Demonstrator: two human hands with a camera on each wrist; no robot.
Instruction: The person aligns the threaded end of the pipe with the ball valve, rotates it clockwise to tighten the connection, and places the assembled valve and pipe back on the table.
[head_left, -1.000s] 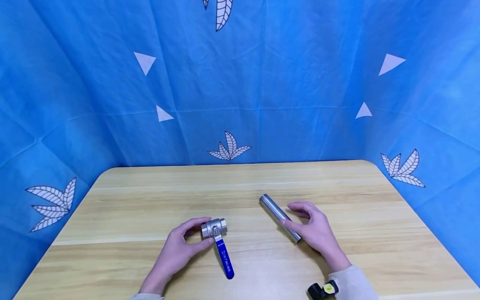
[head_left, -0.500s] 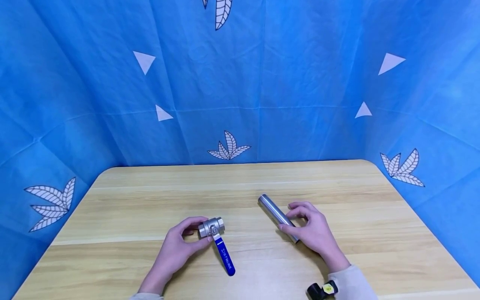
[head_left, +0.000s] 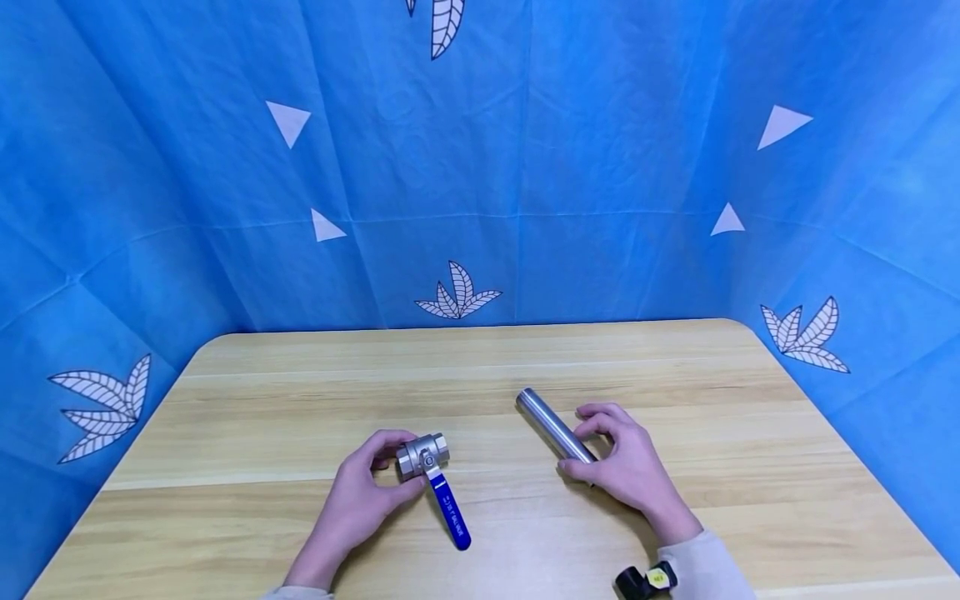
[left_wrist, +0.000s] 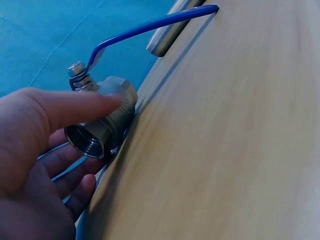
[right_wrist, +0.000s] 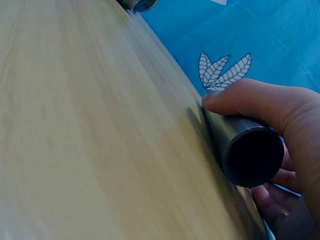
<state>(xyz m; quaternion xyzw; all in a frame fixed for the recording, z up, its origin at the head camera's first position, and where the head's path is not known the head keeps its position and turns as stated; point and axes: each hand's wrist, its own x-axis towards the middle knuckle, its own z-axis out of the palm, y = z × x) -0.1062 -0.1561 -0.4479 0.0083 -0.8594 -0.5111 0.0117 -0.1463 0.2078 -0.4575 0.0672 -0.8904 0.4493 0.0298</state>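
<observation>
In the head view a steel ball valve (head_left: pixel 422 457) with a blue lever handle (head_left: pixel 452 515) is on the wooden table, left of centre. My left hand (head_left: pixel 365 487) grips the valve body from its left end, thumb on the near side and fingers on the far side. The left wrist view shows the valve's threaded open end facing the palm, the handle reaching away over the wood. A shiny metal tube (head_left: pixel 550 423) lies slanted to the right. My right hand (head_left: pixel 630 461) holds its near end between thumb and fingers; the right wrist view shows the tube's hollow end (right_wrist: pixel 254 157).
The light wooden table (head_left: pixel 300 392) has rounded far corners. Blue cloth (head_left: pixel 615 150) printed with leaves and triangles hangs behind it and at both sides. A black device with a yellow label (head_left: pixel 658 577) sits by the right sleeve.
The valve has shifted slightly left and its handle has swung a little to the right. My right thumb has come round the tube's near end, and the fingers have drawn in onto it.
</observation>
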